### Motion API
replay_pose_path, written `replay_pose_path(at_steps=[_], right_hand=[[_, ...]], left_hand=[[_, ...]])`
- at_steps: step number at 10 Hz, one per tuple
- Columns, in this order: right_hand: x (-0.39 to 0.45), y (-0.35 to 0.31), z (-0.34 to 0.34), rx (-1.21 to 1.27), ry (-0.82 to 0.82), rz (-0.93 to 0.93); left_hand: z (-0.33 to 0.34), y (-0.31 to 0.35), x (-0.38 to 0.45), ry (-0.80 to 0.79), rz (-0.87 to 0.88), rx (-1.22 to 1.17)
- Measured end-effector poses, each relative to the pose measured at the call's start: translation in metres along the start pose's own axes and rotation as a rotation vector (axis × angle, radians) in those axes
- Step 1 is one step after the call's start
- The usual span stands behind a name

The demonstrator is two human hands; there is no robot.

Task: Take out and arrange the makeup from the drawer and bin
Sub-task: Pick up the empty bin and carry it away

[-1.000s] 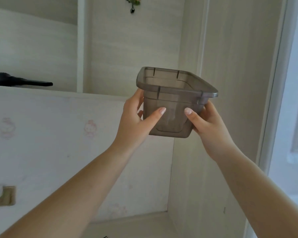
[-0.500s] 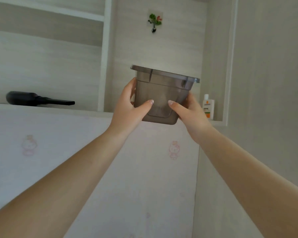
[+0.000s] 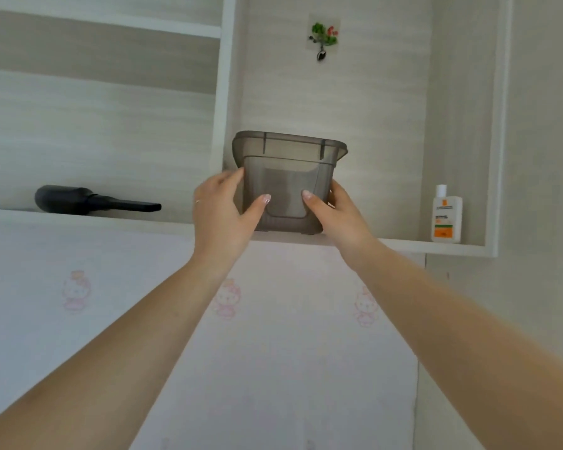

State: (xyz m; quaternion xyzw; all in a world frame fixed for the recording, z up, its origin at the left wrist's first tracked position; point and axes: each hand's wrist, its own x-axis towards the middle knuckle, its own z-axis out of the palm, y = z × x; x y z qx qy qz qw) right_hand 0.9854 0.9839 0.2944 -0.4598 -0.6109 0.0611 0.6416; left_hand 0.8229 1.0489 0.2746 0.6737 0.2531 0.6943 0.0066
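A translucent grey plastic bin stands upright on the white shelf inside a wall niche, seen from below. My left hand grips its left side with the thumb across the front. My right hand grips its right side, thumb on the front too. The bin's inside is hidden from this low angle. A white sunscreen bottle with an orange label stands at the shelf's right end.
A black hair dryer lies on the ledge to the left. A small floral wall hook hangs above the bin. A white post divides the niche from the left shelves. Below is a pale panel with cartoon prints.
Both hands raised the bin up and forward and it now sits on the shelf. The view tilted up, bringing the sunscreen bottle and hook into sight.
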Motion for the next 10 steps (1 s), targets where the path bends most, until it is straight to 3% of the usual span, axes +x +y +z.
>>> replay_pose_path(at_steps=[1, 2, 6, 8, 10], right_hand=[[0.007, 0.002, 0.010, -0.075, -0.001, -0.022], [0.014, 0.003, 0.016, -0.135, -0.001, -0.012], [0.017, 0.003, 0.015, -0.229, 0.013, 0.057], [0.012, 0.004, 0.016, -0.129, 0.067, 0.098], [-0.015, 0.008, 0.014, 0.143, 0.260, 0.041]], left_hand=[[0.000, -0.006, -0.002, 0.057, -0.001, 0.200], [0.001, -0.016, -0.002, -0.020, -0.034, 0.273], [0.000, -0.018, -0.005, -0.026, -0.059, 0.285], [-0.006, -0.012, -0.007, -0.051, -0.112, 0.032], [-0.017, 0.000, -0.021, 0.002, -0.129, -0.276]])
